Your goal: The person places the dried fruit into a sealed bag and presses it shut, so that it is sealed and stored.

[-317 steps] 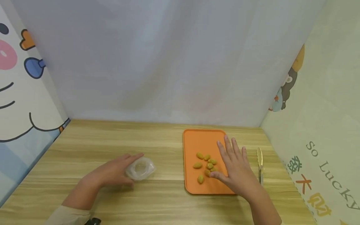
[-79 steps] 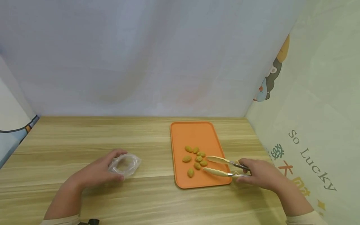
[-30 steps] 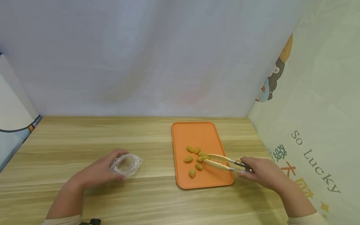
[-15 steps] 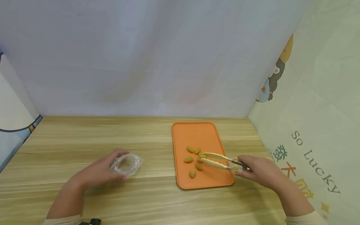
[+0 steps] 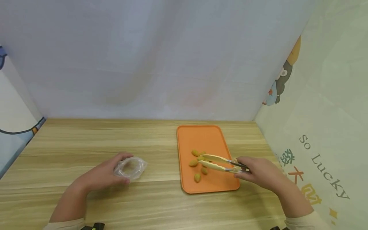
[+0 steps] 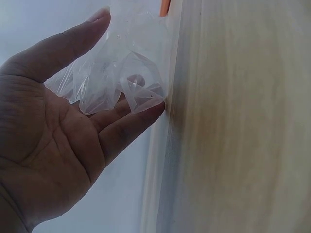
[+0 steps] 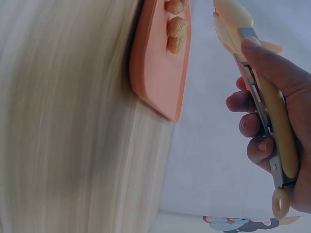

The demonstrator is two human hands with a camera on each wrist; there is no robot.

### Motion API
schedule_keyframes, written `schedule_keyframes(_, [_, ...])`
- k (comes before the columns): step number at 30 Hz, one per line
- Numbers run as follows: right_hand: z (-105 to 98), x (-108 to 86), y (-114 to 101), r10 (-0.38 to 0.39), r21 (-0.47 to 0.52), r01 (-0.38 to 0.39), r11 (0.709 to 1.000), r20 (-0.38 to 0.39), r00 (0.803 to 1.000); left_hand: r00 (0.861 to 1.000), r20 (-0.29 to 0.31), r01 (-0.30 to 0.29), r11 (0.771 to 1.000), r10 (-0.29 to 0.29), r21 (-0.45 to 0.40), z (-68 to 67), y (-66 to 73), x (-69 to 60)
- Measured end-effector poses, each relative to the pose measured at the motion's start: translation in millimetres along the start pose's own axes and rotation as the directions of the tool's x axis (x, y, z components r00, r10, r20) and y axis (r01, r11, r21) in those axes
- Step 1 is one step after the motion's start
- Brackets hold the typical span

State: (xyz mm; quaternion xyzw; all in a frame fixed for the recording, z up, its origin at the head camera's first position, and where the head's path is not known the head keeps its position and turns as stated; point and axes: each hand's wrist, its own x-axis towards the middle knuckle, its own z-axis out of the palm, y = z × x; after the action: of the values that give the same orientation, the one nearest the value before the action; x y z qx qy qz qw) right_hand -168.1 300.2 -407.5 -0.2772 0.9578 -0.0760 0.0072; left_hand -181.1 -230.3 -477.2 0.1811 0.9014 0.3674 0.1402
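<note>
In the head view, my left hand (image 5: pixel 104 174) holds a clear plastic bag (image 5: pixel 138 171) on the left of the table, its round mouth facing up. The left wrist view has the crumpled bag (image 6: pixel 141 87) between thumb and fingers. My right hand (image 5: pixel 260 171) grips cream-tipped metal tongs (image 5: pixel 219 167) by the handles, reaching left across an orange tray (image 5: pixel 201 137). One small golden-brown nut-like piece (image 5: pixel 200 158) shows between the parted tong tips. Several similar pieces lie on the tray around and under them. From the right wrist, the tongs (image 7: pixel 267 107) appear raised above the tray.
The wood-grain table (image 5: pixel 138 137) carries the tray to the right of the bag. A pale curtain (image 5: pixel 161 64) stands behind the table's far edge. Printed cloth panels (image 5: pixel 327 111) flank both sides. A dark object (image 5: pixel 99 226) shows at the bottom edge near the left sleeve.
Over ten seconds ago the right hand was spread over the tray; now it grips the tongs. Their tips have closed in around one piece and drifted left with it. The left hand stays put.
</note>
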Motion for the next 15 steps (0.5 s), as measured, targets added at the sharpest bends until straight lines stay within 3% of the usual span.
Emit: schedule_keyframes(15, [2.9,19.0,-15.0,-0.030,0.013,0.031,0.999,-0.018,0.999,1.000,0.005,-0.010,1.000,0.010,0.006,-1.9,1.5,-1.0])
